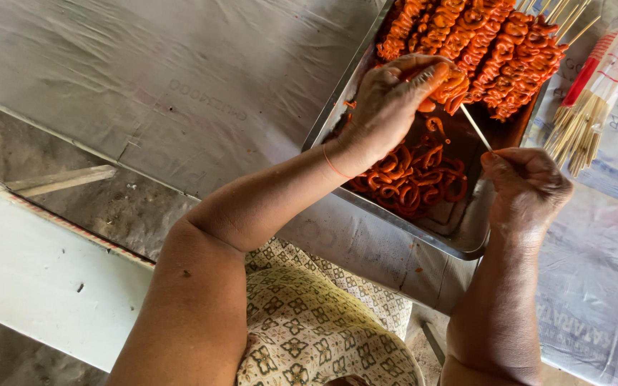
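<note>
A patterned lap cloth (309, 322) lies nearest. Past it, the right hand (527, 187) pinches the near end of a skewer (476, 126) over a metal tray (459, 232). The left hand (389, 100) grasps orange meat (448, 87) on its far end. Loose meat pieces (413, 175) lie near in the tray, filled skewers (481, 43) far, spare sticks (577, 132) right.

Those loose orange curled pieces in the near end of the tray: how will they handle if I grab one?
The loose curled pieces look wet with orange marinade, so probably slippery. Their coiled, draped shapes suggest floppy and light. The left hand pinches one against the skewer, which the right hand steadies.
</note>
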